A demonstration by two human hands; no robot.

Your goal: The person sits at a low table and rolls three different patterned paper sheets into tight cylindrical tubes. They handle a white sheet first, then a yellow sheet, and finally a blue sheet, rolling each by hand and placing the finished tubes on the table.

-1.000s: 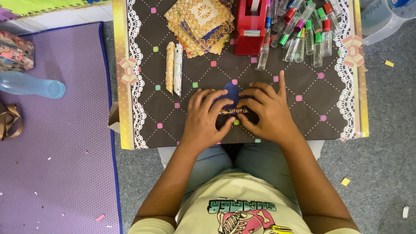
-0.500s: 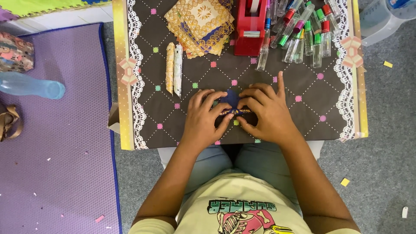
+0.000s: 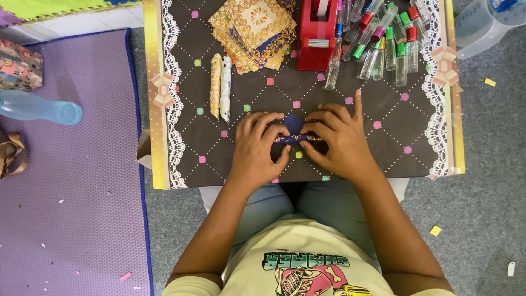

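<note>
Seen from above, a left hand and a right hand are pinching a small dark blue paper between their fingertips on a brown dotted table. Two paper rolls are lying just left of the hands; patterned sheets, a red tape dispenser and capped vials are lining the far edge.

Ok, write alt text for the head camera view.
Seen from above, a seated person's left hand and right hand roll a dark blue patterned paper on a small brown dotted table. Beyond lie two finished paper rolls, a stack of patterned sheets, a red tape dispenser and capped clear vials.
</note>
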